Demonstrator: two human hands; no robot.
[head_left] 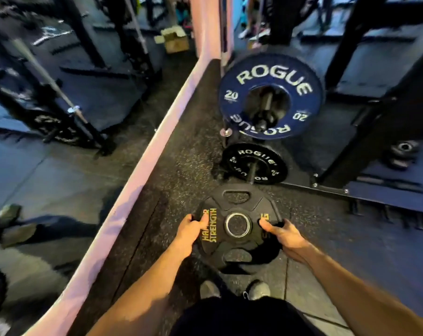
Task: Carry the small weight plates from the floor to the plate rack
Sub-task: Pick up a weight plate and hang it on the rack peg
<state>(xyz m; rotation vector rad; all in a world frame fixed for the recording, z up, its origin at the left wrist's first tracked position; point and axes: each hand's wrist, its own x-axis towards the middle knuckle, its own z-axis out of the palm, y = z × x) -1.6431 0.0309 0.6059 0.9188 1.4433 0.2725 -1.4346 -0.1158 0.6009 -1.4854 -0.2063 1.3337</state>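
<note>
Both arms are reaching forward and down; the left hand (189, 230) and right hand (282, 235) are gripping, fingers curled.

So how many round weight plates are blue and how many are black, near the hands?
Blue plate: 1
Black plates: 2, the Rogue plate and the Hammer Strength plate held by the left hand and right hand
Total: 3
</note>
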